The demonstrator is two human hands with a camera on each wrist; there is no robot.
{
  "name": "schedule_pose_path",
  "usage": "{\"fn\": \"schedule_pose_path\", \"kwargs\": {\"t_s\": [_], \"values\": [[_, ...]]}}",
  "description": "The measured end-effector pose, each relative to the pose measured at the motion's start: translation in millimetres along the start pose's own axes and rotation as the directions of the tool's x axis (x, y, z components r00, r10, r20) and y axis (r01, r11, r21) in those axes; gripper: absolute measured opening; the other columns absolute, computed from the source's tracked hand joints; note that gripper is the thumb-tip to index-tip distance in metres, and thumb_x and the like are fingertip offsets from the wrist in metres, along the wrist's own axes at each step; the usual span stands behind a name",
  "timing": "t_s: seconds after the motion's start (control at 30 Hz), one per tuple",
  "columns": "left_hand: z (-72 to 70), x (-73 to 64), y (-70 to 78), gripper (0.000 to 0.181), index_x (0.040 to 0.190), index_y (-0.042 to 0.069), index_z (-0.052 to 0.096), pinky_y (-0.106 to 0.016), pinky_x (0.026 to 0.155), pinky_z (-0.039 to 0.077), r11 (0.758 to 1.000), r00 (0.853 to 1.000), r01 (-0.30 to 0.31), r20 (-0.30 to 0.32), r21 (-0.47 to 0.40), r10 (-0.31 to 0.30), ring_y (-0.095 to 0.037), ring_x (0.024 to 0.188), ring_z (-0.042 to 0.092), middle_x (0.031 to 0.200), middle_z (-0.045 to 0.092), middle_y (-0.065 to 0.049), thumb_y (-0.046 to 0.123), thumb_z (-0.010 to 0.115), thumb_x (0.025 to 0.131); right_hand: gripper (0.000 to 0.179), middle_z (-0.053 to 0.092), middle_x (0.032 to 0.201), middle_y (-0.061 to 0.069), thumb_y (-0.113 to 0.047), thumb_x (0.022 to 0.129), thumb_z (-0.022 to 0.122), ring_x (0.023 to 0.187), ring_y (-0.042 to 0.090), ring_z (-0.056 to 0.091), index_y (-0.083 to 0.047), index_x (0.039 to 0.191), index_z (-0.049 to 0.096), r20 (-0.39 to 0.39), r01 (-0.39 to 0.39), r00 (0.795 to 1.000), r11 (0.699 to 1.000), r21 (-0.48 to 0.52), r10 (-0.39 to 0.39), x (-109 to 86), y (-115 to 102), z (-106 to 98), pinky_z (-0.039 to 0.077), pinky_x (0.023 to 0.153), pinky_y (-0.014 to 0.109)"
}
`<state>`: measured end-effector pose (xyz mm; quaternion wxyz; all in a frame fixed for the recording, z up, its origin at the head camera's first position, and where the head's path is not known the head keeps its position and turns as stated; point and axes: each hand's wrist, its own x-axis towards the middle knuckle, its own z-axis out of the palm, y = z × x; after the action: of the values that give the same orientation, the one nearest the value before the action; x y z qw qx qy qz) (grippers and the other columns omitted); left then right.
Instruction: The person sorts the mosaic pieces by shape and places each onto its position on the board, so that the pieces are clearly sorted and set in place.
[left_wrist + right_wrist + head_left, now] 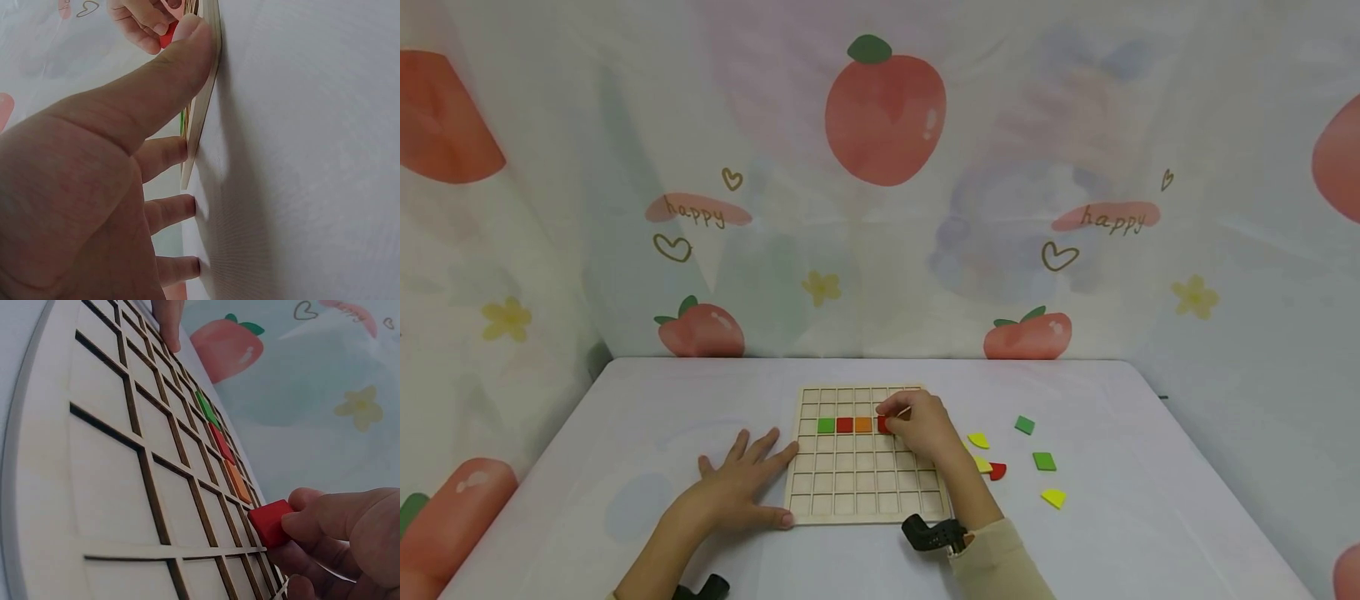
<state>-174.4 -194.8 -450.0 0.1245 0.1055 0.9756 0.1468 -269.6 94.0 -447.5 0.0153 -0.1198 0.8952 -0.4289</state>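
My right hand pinches a red square tile between thumb and fingers, at the wooden grid board. The tile is tilted, its edge close over a cell beside the orange tile. Left of that in the same row lie another red tile and a green tile, each in its own cell. My left hand is spread flat at the board's left side, thumb near the front corner. In the left wrist view its thumb and index finger touch the board's edge.
Right of the board lie loose pieces: green squares, yellow pieces and a red rounded piece. My right forearm partly covers some of them. A patterned cloth hangs behind the white table.
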Motion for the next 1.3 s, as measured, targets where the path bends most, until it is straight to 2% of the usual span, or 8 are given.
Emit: {"fn": "schedule_pose_path", "kwargs": {"t_s": [0.37,0.57,0.8,1.03,1.3], "values": [[-0.6,-1.4,0.9,0.103,0.154,0.034,0.037,-0.091,0.091,0.005,1.000,1.000,-0.008,-0.002,-0.005,0.008,-0.053,0.149,0.008,0.165,0.023,-0.008,0.070,0.076,0.067,0.015,0.071,0.095,-0.002,-0.005,0.090,0.069,0.080,0.013,0.061,-0.015,0.099,0.077,0.001,0.011,1.000,1.000,-0.010,-0.011,-2.0,-1.5,2.3,0.052,0.076,0.032],[0.1,-1.9,-0.2,0.102,0.154,0.034,0.037,-0.091,0.091,0.005,1.000,1.000,-0.012,-0.004,-0.011,0.011,-0.053,0.149,0.008,0.166,0.023,-0.008,0.070,0.076,0.067,0.015,0.070,0.096,-0.003,-0.006,0.090,0.069,0.082,0.013,0.061,-0.017,0.098,0.077,0.001,-0.012,1.000,1.000,-0.012,0.012,-1.9,-2.3,3.6,0.052,0.076,0.031],[0.0,-1.0,0.3,0.102,0.154,0.035,0.037,-0.091,0.091,0.005,1.000,1.000,-0.004,0.000,-0.011,0.004,-0.052,0.150,0.007,0.166,0.022,-0.007,0.071,0.075,0.067,0.015,0.070,0.093,-0.005,-0.007,0.090,0.071,0.079,0.012,0.060,-0.018,0.098,0.077,-0.006,0.011,1.000,0.998,-0.067,-0.012,-1.5,-1.9,3.3,0.050,0.073,0.031],[-1.2,-1.4,1.1,0.102,0.154,0.034,0.037,-0.091,0.091,0.007,1.000,1.000,-0.007,-0.001,0.005,0.007,-0.053,0.149,0.008,0.165,0.023,-0.008,0.071,0.076,0.067,0.016,0.068,0.100,-0.002,-0.007,0.089,0.072,0.082,0.012,0.060,-0.018,0.100,0.079,-0.021,0.029,0.999,0.994,-0.103,-0.031,-1.1,-0.8,5.5,0.051,0.074,0.032],[-1.5,-0.2,0.9,0.103,0.155,0.034,0.037,-0.092,0.090,0.007,1.000,1.000,-0.012,-0.003,0.011,0.012,-0.054,0.149,0.009,0.165,0.023,-0.009,0.071,0.075,0.067,0.018,0.067,0.101,-0.002,-0.008,0.089,0.072,0.085,0.012,0.061,-0.017,0.104,0.077,-0.023,0.031,0.999,0.992,-0.124,-0.034,-1.5,-1.7,7.2,0.052,0.076,0.033]]}}
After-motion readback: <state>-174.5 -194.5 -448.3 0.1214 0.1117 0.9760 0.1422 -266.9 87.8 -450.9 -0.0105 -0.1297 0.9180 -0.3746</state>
